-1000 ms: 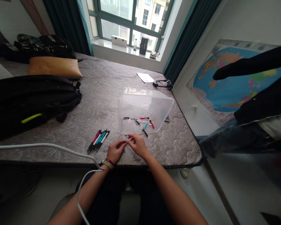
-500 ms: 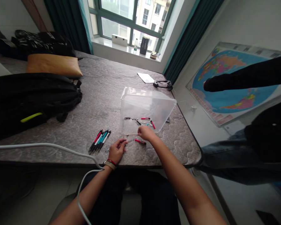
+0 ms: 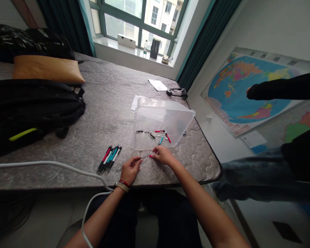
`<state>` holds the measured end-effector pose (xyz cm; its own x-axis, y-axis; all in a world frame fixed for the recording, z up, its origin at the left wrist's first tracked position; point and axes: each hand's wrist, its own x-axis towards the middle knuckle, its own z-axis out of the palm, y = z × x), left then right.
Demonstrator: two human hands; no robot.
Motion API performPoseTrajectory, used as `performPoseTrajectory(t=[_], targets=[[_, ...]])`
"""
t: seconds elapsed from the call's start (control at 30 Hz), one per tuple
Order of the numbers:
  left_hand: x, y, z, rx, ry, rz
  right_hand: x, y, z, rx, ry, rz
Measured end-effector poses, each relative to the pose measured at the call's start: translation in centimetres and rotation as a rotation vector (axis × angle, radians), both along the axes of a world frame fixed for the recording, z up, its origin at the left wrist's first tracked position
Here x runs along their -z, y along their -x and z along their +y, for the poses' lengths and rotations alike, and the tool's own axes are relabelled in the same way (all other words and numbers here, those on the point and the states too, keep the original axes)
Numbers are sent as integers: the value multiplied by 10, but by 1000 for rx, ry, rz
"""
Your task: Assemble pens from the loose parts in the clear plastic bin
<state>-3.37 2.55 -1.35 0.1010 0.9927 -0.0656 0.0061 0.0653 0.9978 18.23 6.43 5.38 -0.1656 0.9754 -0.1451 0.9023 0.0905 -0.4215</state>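
Note:
My left hand (image 3: 130, 169) is closed in a pinch at the mattress's front edge; what its fingertips hold is too small to make out. Close by on the right, my right hand (image 3: 163, 155) has its fingers closed around a red pen barrel (image 3: 151, 156), whose end pokes out toward the left hand. In the clear plastic box (image 3: 142, 119), tipped with its opening toward me, lie a black pen part (image 3: 139, 131), red pen barrels (image 3: 168, 137), a teal pen part (image 3: 160, 140) and several thin pieces. A row of assembled pens (image 3: 110, 159) rests left of my left hand.
A white cable (image 3: 54, 164) crosses the front left of the mattress (image 3: 105, 89). Farther back are a black backpack (image 3: 36, 106), a tan cushion (image 3: 48, 69), paper (image 3: 157, 84) and a black strap-like object (image 3: 177, 92). At right, another person's dark sleeve (image 3: 286, 86) reaches in.
My right hand has come down from the box's front edge onto the red pen barrel and closed on it. My left hand stays pinched in about the same place. The other person's sleeve has moved right.

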Motion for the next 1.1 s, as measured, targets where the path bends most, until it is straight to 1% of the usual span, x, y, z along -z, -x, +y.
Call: performPoseTrajectory(t=[0.13,0.2,0.3,0.43,0.57,0.63,0.73,0.8,0.93,1.1], targets=[[0,0,0,-3,0,3,-1,7,5,-90,105,-126],[0,0,0,-6,-10,18,-2,8,0,-96,85,-162],[1,0,-1,-9,-17,33,-2,5,-13,-67,10,-132],[1,0,0,-15,-16,57,9,-3,-40,17,-107,-34],[-8,-1,-1,-8,-38,114,27,-2,-67,184,-300,26],[-12,-2,-2,-12,-67,145,33,0,-75,252,-360,40],[-15,-4,-5,-32,-128,225,36,0,-78,283,-375,63],[-12,-7,-6,-53,-167,309,36,-1,-78,282,-369,76],[-4,-12,-8,-88,-244,489,35,-4,-78,305,-363,100],[5,-15,-10,-111,-299,639,35,-6,-80,342,-373,143]])
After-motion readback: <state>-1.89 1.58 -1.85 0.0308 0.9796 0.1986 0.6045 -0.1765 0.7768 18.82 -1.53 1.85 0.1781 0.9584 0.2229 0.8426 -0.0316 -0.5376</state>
